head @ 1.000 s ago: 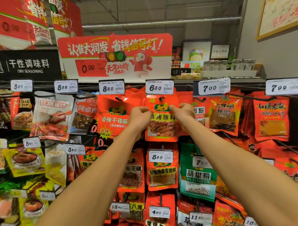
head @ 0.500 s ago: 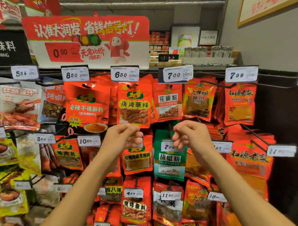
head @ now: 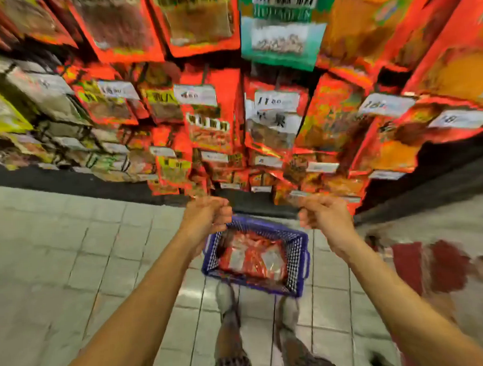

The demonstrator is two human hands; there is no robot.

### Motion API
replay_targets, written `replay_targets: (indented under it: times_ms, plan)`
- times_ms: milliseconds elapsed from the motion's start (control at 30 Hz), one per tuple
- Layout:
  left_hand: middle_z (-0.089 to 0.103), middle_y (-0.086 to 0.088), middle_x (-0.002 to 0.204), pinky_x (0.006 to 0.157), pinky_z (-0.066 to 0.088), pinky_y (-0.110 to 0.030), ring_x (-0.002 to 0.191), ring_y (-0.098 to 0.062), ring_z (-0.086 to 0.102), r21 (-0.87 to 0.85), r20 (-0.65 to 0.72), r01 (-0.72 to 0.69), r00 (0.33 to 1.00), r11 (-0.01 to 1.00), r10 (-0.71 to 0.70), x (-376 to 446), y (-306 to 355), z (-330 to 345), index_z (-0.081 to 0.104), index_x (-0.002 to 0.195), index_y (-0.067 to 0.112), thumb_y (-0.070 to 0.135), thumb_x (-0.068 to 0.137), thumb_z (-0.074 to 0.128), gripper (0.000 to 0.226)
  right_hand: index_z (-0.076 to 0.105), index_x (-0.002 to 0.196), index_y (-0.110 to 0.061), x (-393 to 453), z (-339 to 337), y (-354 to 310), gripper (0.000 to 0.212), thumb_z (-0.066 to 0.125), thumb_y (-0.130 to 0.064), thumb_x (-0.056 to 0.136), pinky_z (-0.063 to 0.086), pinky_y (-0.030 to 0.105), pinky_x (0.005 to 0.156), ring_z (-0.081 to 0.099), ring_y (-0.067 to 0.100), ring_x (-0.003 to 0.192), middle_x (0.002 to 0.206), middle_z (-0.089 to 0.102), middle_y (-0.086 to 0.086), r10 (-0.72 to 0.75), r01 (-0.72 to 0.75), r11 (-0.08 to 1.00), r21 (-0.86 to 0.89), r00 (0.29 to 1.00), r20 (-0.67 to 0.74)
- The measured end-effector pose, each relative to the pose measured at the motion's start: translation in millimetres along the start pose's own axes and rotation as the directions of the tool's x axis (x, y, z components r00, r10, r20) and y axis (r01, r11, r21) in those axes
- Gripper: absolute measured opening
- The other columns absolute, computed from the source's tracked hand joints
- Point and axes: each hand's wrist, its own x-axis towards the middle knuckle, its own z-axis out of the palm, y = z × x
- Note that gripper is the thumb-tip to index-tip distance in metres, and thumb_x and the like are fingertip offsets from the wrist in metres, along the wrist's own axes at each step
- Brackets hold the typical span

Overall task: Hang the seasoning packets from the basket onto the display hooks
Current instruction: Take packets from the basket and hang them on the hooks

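Now that the orange packet both hands were pressing onto a top hook a second ago has been left on the display, the view has swung from the upper rows down to the floor, and both arms have dropped with it. That reads as one packet hung and the next fetch starting. The left hand (head: 208,216) and the right hand (head: 323,215) hover side by side above the far rim of the blue basket (head: 296,259), fingers loosely curled with nothing in them, though the frame is smeared by motion, so the exact finger pose is hard to make out. Neither hand touches the basket.

More red seasoning packets (head: 253,258) lie flat in a loose heap on the basket's bottom, so there is still stock to hang. The basket sits on the grey tiled floor (head: 71,245), just in front of the person's shoes (head: 226,294) and close to the dark base of the display.

Above it the lower hooks are crowded with hanging packets (head: 213,123) and white price tags (head: 196,95), with a green packet (head: 279,40) higher up. Their bottom edges hang out over the space between the hands and the shelf base. I judge the way straight down into the basket open; the risk is brushing the lowest packets when lifting the next one back up
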Motion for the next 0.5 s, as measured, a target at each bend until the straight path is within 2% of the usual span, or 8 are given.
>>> replay_targets:
  times_ms: [67,167,233,333,367,433,467,500]
  plan:
    - [0.062,-0.005,0.074,0.054,0.044,-0.021,0.059,-0.015,0.055,-0.009,-0.014,0.146,0.989,0.989,-0.146,20,-49,4,0.062,0.088,0.015,0.009,0.100,0.048,0.020,0.061,0.076,-0.001,13,3,63,0.022,0.055,0.005,0.095,0.046,0.022,0.041,0.056,0.016,0.038,0.047,0.060,0.003,0.124,-0.125,0.989,-0.072,0.992,-0.015]
    - [0.064,-0.005,0.070,0.050,0.046,-0.019,0.051,-0.013,0.057,0.006,-0.069,0.308,0.949,0.951,-0.307,54,-125,5,0.063,0.083,0.015,0.007,0.097,0.051,0.020,0.064,0.076,0.002,35,9,160,0.020,0.057,0.010,0.092,0.047,0.033,0.055,0.053,0.023,0.054,0.056,0.059,0.011,0.268,-0.273,0.947,-0.167,0.962,-0.051]
    - [0.065,-0.005,0.073,0.055,0.045,-0.022,0.053,-0.014,0.059,0.010,-0.080,0.391,0.918,0.920,-0.389,80,-176,4,0.064,0.083,0.015,0.011,0.096,0.055,0.016,0.068,0.075,-0.004,51,13,227,0.021,0.060,0.009,0.089,0.049,0.029,0.052,0.056,0.023,0.053,0.055,0.062,0.006,0.348,-0.358,0.904,-0.235,0.934,-0.084]
    - [0.067,-0.008,0.084,0.067,0.046,-0.027,0.069,-0.021,0.063,0.031,-0.082,0.461,0.886,0.887,-0.457,128,-249,-3,0.065,0.105,0.010,0.015,0.099,0.049,0.017,0.072,0.087,-0.012,83,24,318,0.014,0.062,-0.003,0.091,0.057,0.036,0.073,0.065,0.021,0.072,0.078,0.071,0.005,0.460,-0.442,0.812,-0.381,0.887,-0.049]
    - [0.066,-0.010,0.087,0.069,0.045,-0.027,0.072,-0.022,0.062,0.031,-0.084,0.487,0.871,0.873,-0.484,145,-272,-6,0.063,0.111,0.011,0.016,0.100,0.045,0.021,0.069,0.085,-0.012,95,28,347,0.016,0.059,-0.003,0.093,0.057,0.035,0.072,0.066,0.021,0.072,0.079,0.070,0.006,0.489,-0.454,0.787,-0.418,0.872,-0.027]
    - [0.066,-0.007,0.082,0.070,0.043,-0.027,0.071,-0.021,0.061,0.051,-0.087,0.534,0.844,0.844,-0.529,181,-317,-12,0.062,0.106,0.012,0.016,0.101,0.039,0.024,0.060,0.071,-0.010,121,37,406,0.031,0.049,0.008,0.093,0.052,0.022,0.050,0.062,0.012,0.051,0.058,0.063,0.001,0.487,-0.466,0.770,-0.435,0.870,-0.071]
    - [0.067,-0.005,0.077,0.070,0.043,-0.028,0.070,-0.021,0.061,0.077,-0.085,0.554,0.832,0.829,-0.548,198,-337,-14,0.062,0.099,0.012,0.015,0.101,0.039,0.023,0.059,0.067,-0.008,132,42,432,0.032,0.048,0.009,0.092,0.049,0.022,0.044,0.059,0.008,0.045,0.052,0.061,0.001,0.467,-0.450,0.752,-0.482,0.879,-0.092]
    - [0.068,-0.004,0.073,0.070,0.044,-0.029,0.068,-0.021,0.061,0.121,-0.090,0.569,0.823,0.814,-0.561,215,-354,-15,0.062,0.092,0.014,0.014,0.100,0.042,0.021,0.060,0.066,-0.005,142,49,453,0.029,0.052,0.005,0.092,0.053,0.027,0.048,0.060,0.010,0.049,0.054,0.063,0.008,0.476,-0.450,0.722,-0.526,0.874,-0.095]
